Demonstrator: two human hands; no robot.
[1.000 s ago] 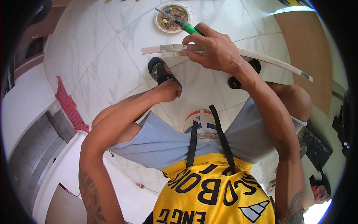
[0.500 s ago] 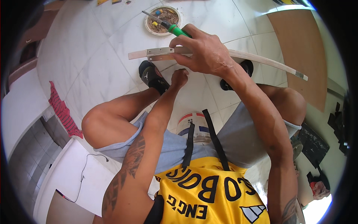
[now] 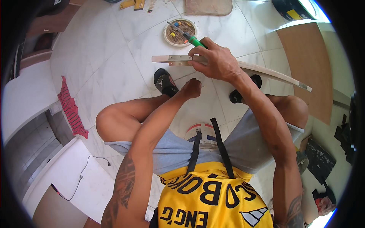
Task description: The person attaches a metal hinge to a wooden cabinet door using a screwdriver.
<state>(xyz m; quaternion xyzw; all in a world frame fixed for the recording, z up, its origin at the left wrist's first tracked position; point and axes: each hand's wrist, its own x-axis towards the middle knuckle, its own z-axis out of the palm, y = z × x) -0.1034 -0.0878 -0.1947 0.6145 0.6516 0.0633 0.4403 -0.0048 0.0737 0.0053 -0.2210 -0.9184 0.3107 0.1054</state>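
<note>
My right hand (image 3: 218,62) is closed around two things at once. A chisel-like tool with a green handle (image 3: 196,41) points its flat metal blade up to the left. Below it, a long, slim, slightly curved wooden strip (image 3: 266,71) lies crosswise in the same grip. A metal hinge (image 3: 179,58) is on the strip near its left end, one leaf hanging below. My left hand (image 3: 192,88) is curled into a fist just below the hinge, apart from the strip. Whether anything is inside that fist is hidden.
A round tub of brown scraps (image 3: 166,36) stands on the tiled floor beyond the strip. A white bucket (image 3: 200,131) sits between my legs. A brown board (image 3: 308,68) lies at right, a red striped cloth (image 3: 71,110) at left. A dark cable (image 3: 80,178) crosses a white surface.
The view has shifted, so most things appear lower and farther right. My left fist has drawn slightly away from the strip, towards me. My right hand keeps the same grip.
</note>
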